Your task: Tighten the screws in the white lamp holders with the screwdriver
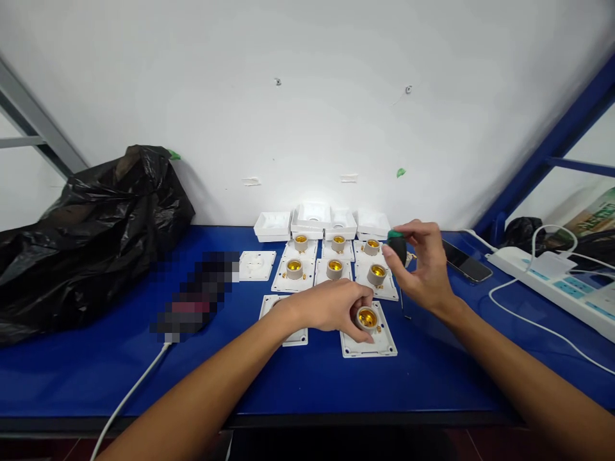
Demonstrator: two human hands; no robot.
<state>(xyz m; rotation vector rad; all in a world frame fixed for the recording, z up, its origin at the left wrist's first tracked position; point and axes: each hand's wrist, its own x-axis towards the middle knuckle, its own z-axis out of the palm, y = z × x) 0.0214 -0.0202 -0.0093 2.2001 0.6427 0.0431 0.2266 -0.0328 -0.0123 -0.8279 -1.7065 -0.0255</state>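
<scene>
My left hand (343, 308) has its thumb and fingers closed around a round lamp socket (368, 318) with a brass-coloured inside, on a square white base plate (369, 347) lying on the bench. In my right hand (423, 266) is a screwdriver with a black and green handle (397, 242), held upright. Its thin shaft points down, with a small screw-like piece at the tip, right of the plates. Beyond my hands, several more white plates (289, 280) with sockets stand in rows. Another plate is partly hidden under my left forearm.
White box-like covers (273, 225) are stacked by the wall. A bare white plate (258, 265) lies left of the rows. Black plastic bag (110, 237) and a blurred cabled object are at left; a phone (466, 261) and power strip (552, 282) with cables are at right.
</scene>
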